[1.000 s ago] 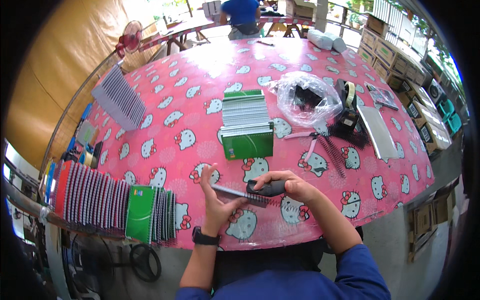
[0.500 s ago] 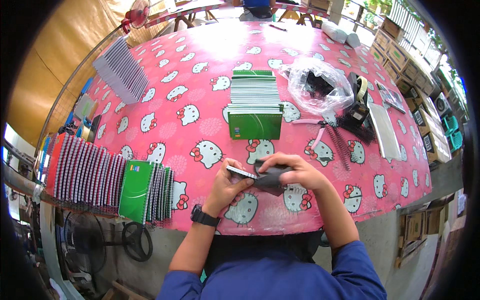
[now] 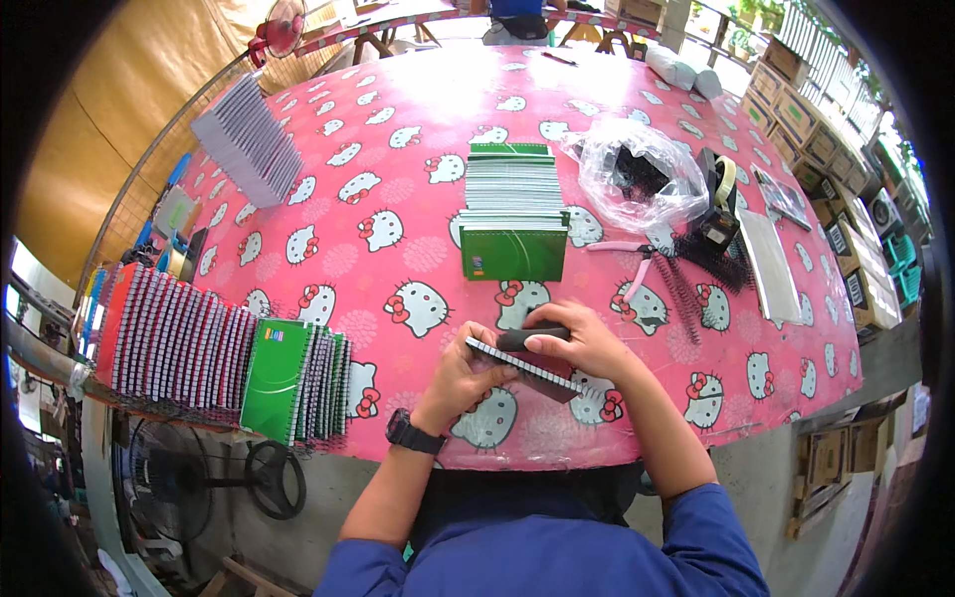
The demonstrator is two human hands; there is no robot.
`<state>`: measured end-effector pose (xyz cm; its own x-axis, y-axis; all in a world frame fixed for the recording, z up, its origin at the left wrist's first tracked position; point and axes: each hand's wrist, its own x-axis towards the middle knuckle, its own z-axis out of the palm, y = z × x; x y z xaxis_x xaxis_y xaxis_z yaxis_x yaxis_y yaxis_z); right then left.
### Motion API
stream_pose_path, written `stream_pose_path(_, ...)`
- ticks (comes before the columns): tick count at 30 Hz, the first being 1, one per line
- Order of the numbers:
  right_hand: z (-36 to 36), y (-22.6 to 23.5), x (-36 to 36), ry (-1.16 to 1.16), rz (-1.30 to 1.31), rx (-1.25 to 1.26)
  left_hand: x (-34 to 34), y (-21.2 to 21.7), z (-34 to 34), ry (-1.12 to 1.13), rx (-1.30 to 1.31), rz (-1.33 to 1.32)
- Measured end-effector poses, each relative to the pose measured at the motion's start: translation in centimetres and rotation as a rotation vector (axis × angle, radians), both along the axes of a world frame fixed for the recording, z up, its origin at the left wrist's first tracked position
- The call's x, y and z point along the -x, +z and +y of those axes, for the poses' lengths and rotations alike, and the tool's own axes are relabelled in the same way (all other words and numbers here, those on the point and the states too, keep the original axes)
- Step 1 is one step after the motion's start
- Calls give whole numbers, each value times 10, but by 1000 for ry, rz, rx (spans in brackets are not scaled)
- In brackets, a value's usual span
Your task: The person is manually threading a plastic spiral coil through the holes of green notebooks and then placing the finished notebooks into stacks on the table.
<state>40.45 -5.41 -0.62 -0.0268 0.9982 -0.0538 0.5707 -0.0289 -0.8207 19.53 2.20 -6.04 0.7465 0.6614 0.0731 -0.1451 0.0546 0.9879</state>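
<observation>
Above the near edge of the table, my left hand [image 3: 460,383] grips a small notebook [image 3: 524,366] by one end, fingers behind and thumb in front. Its edge, a row of white squares with dark gaps, faces up and slants down to the right; a dark reddish face shows below. My right hand [image 3: 577,343] is closed around a dark object [image 3: 527,339] at the notebook's far side; its kind I cannot make out. Beyond my hands stands a row of green-covered notebooks [image 3: 513,255]. Pink-handled pliers [image 3: 637,271] lie to its right, beside loose black coils [image 3: 680,303].
Red-edged spiral notebooks [image 3: 179,333] and green ones [image 3: 274,378] line the left edge. A white paper stack [image 3: 247,139] stands far left. On the right are a plastic bag [image 3: 637,179], a tape dispenser [image 3: 718,204] and a pale flat sheet [image 3: 768,269]. Cartons [image 3: 860,269] stand beyond the table.
The dark object in my right hand was blurred and covered the notebook's right part; now the whole upper edge of the notebook shows. My left hand has stayed nearly in place.
</observation>
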Motion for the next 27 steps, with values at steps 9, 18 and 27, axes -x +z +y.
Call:
stream_pose_path(9,-2,3,-13,-305,-297,-436,-3,-3,-5,59,-152,-89)
stream_pose_path(18,-10,40,21,-158,39,-496,-26,49,-16,310,-605,129)
stream_pose_path(27,-6,35,34,-130,117,-704,-21,60,-18,283,-195,-235)
